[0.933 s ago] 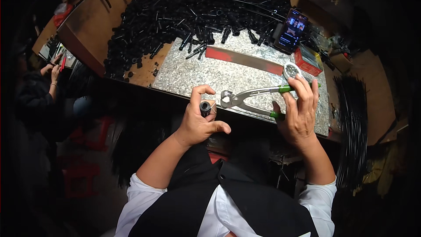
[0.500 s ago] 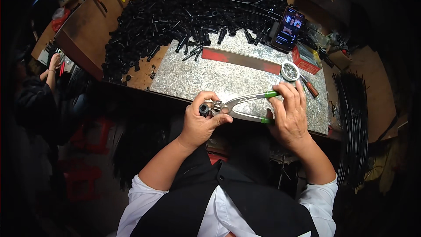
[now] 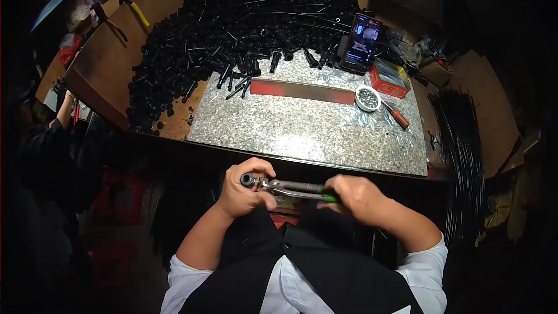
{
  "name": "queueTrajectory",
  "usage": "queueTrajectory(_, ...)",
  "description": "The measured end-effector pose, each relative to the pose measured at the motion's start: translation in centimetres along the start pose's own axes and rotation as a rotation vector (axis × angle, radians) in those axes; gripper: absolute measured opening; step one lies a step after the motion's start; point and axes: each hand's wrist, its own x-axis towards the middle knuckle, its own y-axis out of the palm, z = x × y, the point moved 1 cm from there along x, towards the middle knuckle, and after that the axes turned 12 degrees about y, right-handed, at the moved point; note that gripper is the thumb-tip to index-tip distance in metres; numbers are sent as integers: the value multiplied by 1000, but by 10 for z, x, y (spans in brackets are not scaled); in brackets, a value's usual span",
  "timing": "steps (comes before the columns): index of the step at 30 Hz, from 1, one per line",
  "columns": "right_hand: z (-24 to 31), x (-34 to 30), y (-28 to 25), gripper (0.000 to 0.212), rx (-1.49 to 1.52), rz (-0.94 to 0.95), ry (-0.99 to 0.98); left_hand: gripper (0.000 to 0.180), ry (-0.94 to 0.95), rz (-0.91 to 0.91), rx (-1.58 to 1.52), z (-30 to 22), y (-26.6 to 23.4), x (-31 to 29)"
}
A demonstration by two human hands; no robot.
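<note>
My left hand is closed around a black tubular part, its round hollow end facing up. Green-handled end-cutting pincers reach across from the right, their jaws against the small metal bit beside that part. My right hand grips the pincers' handles, which lie close together; its fingers are slightly blurred. Both hands are in front of the table's near edge, over my lap. What exactly the jaws bite on is too small to make out.
A big heap of black tubular parts covers the back of the speckled tabletop. There too are a flat metal bar, a white bowl of small metal pieces, a screwdriver, a red box and a phone. Black rods stand at right.
Both hands, with the tubular part and pincers, have come down off the table edge toward my lap. The pincers' handles have been squeezed together.
</note>
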Motion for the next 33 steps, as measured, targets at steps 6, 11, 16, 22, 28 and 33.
queueTrajectory(6,6,-6,9,24,1189,972,666,74,-10,135,-91,5,1,1)
queueTrajectory(11,19,0,1,57,508,463,375,67,-74,1,-77,7,-2,1)
queueTrajectory(16,6,3,5,36,-94,-221,-38,79,-8,-84,-57,4,-4,3)
queueTrajectory(22,7,-3,4,25,1024,953,746,70,20,132,-114,4,-7,3)
queueTrajectory(28,1,-1,11,54,-8,-137,42,72,-19,-22,-39,8,-11,5)
queueTrajectory(33,-10,1,12,24,316,342,281,75,-36,-1,-174,6,-14,5)
